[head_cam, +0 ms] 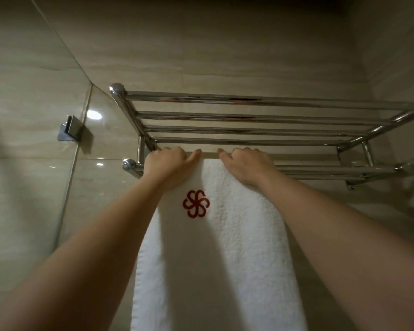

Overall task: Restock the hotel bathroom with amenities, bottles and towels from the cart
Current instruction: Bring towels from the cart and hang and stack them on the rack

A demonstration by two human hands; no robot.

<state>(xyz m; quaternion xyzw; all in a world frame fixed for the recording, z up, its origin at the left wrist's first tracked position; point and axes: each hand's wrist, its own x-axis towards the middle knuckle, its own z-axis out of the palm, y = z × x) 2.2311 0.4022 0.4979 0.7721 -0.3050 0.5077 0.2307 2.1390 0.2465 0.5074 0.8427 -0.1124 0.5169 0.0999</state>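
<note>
Two hands are being held up at the top of a white towel [225, 247], which is being carried over the front lower bar [320, 169] of a chrome rack [249, 115] and is hanging straight down past the bottom of the view. The left hand [167, 167] is being pressed to the towel's upper left corner, with its fingers being curled over the fold where cloth meets bar and its thumb being laid inward along the top edge. The right hand [247, 167] is being kept just beside it on the same fold, its fingers likewise being curled over the towel's top and its thumb being pointed inward at the other thumb (the fingertips are being hidden behind the fold, so how far they wrap cannot be told). A small gap is being left between the two thumbs, and both bare forearms are being stretched up across the cloth. A red pinwheel logo [196, 203] is being shown on the towel's face, just below the left wrist. The rack's upper shelf of parallel tubes is being seen above the hands, and the whole rack is being borne by a beige tiled wall [201, 56]. To the left, a pane of glass [34, 187] is being gripped at the wall by a chrome clamp [69, 132], well apart from the towel.
</note>
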